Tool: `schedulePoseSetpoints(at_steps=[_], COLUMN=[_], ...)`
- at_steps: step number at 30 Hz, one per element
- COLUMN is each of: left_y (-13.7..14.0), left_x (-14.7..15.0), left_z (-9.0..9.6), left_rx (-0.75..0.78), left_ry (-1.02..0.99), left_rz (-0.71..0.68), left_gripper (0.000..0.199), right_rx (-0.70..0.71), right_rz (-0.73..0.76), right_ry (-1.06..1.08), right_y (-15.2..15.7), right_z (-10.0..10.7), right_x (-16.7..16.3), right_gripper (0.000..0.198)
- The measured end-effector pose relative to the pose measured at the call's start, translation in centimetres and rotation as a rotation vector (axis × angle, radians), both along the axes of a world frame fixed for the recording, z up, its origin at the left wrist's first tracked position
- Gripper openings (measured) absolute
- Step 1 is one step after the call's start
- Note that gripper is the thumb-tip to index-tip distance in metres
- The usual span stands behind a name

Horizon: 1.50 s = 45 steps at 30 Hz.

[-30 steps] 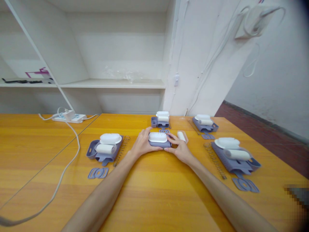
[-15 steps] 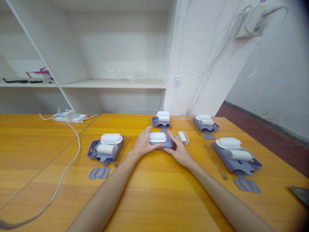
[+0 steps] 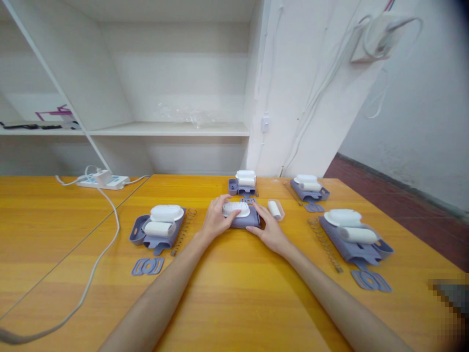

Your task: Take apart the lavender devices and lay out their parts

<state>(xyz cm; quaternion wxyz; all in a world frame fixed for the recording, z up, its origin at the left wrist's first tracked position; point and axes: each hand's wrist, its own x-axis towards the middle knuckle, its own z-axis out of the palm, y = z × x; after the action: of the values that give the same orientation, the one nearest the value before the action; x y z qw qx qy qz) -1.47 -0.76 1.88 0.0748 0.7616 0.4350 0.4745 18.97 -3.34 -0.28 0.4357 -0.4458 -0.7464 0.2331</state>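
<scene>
My left hand (image 3: 217,216) grips the left end of a white oval piece with a studded top (image 3: 234,209), its thumb lying over the near side. The white piece rests on a grey-purple plastic case (image 3: 246,222) on the table. My right hand (image 3: 270,230) holds the right end of that case between thumb and fingers. Just beyond the right hand lies a white cylinder in a clear cover (image 3: 274,209). Behind the hands is a flat grey-purple cut-out plate (image 3: 248,200), partly hidden.
Similar part sets lie around: left (image 3: 161,230), back middle (image 3: 246,182), back right (image 3: 310,187) and right (image 3: 357,235). Springs (image 3: 183,231) lie beside sets. A power strip (image 3: 104,180) with a white cable (image 3: 113,239) is at left. A dark pixelated object (image 3: 452,293) sits at the right edge.
My left thumb has moved up from the case's near side onto the white studded piece. The right hand keeps its hold on the case. The view has shifted slightly.
</scene>
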Motion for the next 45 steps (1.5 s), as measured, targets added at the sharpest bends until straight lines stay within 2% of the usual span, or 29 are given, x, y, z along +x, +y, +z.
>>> schedulePoseSetpoints(at_steps=[9,17,19,23,26,37,45], left_y=[0.0,0.4,0.3,0.3,0.5,1.1,1.1], left_x=[-0.2,-0.2,-0.4,-1.0,-1.3,-1.6,-1.8], left_z=[0.4,1.2,1.7,2.5,2.7,3.6,3.9], left_rx=[0.068,-0.022,-0.076,-0.206,-0.234,-0.292,-0.314], left_ry=[0.095,0.108,0.126,0.163,0.173,0.111,0.083], left_rz=[-0.012,-0.047,-0.085,-0.182,-0.222,-0.242,-0.274], left_gripper=[0.028,0.028,0.032,0.053,0.059,0.037,0.031], right_rx=[-0.053,-0.087,-0.091,-0.094,-0.091,-0.113,-0.125], right_rz=[0.000,-0.005,-0.001,0.002,-0.002,-0.001,0.016], right_ry=[0.032,0.044,0.040,0.028,0.021,0.041,0.065], right_y=[0.1,0.0,-0.1,-0.1,0.0,-0.2,-0.2], right_z=[-0.1,0.1,0.2,0.3,0.2,0.4,0.2], right_x=[0.2,0.2,0.2,0.2,0.2,0.3,0.2], right_gripper=[0.073,0.073,0.073,0.073,0.073,0.075,0.076])
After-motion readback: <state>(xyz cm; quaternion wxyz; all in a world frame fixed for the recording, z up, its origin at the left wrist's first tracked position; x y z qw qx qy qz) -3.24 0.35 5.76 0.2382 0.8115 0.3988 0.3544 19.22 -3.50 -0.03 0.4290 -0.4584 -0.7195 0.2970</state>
